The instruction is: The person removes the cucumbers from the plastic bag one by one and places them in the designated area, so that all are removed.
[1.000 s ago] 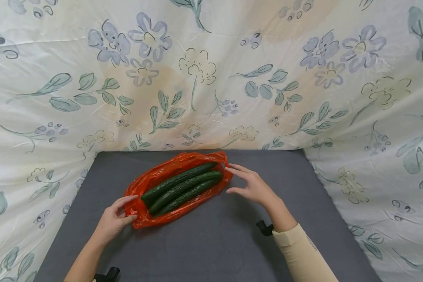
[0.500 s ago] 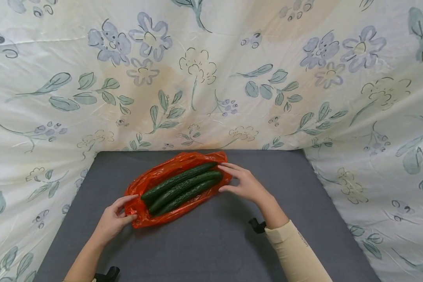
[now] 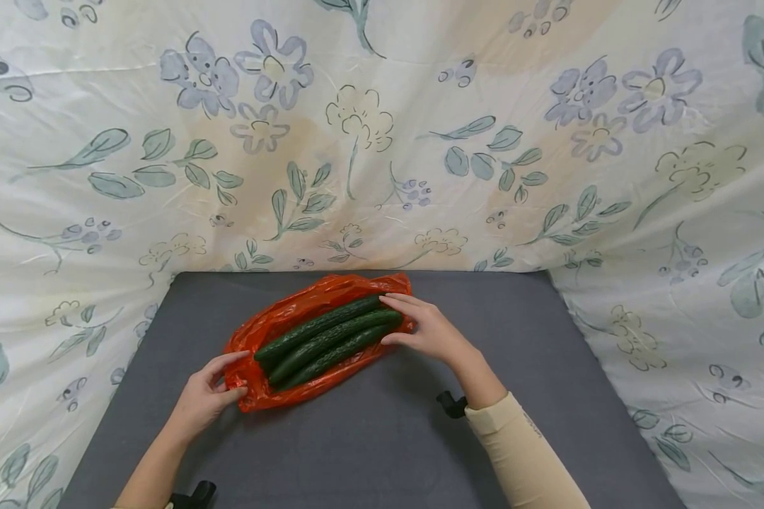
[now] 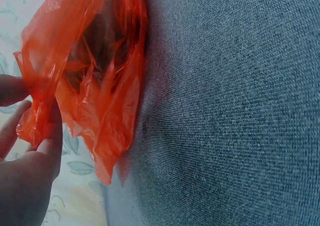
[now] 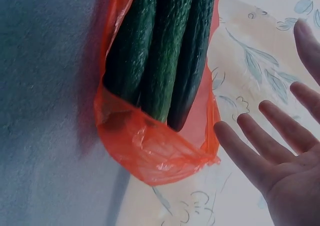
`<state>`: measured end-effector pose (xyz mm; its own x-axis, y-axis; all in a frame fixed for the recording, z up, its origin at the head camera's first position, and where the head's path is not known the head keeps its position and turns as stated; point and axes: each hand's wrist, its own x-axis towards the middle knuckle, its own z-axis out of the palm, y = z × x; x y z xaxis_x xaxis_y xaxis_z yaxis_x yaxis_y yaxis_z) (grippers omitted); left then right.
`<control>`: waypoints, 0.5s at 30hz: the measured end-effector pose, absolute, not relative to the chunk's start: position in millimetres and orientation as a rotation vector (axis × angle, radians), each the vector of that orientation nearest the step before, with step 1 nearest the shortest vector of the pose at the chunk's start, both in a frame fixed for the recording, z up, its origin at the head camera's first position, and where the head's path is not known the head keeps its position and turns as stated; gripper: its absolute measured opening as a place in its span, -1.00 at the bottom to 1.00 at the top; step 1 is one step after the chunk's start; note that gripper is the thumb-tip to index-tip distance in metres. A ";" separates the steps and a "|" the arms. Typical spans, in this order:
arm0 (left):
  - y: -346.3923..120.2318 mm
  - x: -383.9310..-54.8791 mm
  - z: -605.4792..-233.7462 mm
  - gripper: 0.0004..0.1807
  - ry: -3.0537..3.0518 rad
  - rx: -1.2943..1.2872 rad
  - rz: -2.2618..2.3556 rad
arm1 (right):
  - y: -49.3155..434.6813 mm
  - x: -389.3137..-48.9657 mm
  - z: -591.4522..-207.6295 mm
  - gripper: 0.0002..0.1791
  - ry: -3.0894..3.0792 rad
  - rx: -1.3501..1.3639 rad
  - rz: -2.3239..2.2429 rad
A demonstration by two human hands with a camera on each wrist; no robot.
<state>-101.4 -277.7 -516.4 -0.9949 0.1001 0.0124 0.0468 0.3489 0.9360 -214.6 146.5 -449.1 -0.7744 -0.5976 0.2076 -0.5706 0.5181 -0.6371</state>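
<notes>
Three dark green cucumbers (image 3: pixel 331 339) lie side by side in an orange-red plastic bag (image 3: pixel 321 288), its wide mouth facing up. At the bag's left end, my left hand (image 3: pixel 197 399) pinches the gathered plastic; the left wrist view has this bunched bag end (image 4: pixel 42 98) between thumb and fingers. My right hand (image 3: pixel 433 329) is over the right ends of the cucumbers, fingers spread. In the right wrist view those fingers (image 5: pixel 250 151) stand beside the bag's folded end (image 5: pixel 160 153) and hold nothing. The cucumbers' left ends are hidden in the left wrist view.
A dark grey cloth-covered table (image 3: pixel 356 452) lies under the bag. Flower-patterned fabric (image 3: pixel 369 177) hangs behind it and along both sides. Black wrist-camera mounts (image 3: pixel 450 404) stick out near both wrists.
My right hand has moved left, from beside the bag's right end to over the right ends of the cucumbers. The left hand and the bag have stayed in place.
</notes>
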 end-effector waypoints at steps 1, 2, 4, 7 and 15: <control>-277.7 -101.5 -516.6 -0.35 2.541 0.133 1.763 | 145.0 -215.2 -448.7 -0.15 2.698 -1.040 -1.113; -277.8 -101.3 -516.6 -0.35 2.542 0.132 1.760 | 143.5 -215.9 -448.5 -0.15 2.692 -1.046 -1.112; -278.1 -101.2 -516.6 -0.35 2.545 0.129 1.753 | 140.5 -217.4 -448.5 -0.15 2.682 -1.057 -1.114; -278.5 -101.3 -516.8 -0.35 2.547 0.119 1.752 | 136.3 -220.0 -449.4 -0.16 2.674 -1.079 -1.125; -278.7 -102.0 -518.7 -0.35 2.528 0.130 1.778 | 123.2 -225.6 -446.5 -0.17 2.632 -1.068 -1.153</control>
<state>-102.0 -278.7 -518.7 -0.9953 0.0964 0.0092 0.0412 0.3360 0.9410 -225.6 123.2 -446.5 -0.7547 -0.6262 0.1960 -0.5686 0.4752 -0.6714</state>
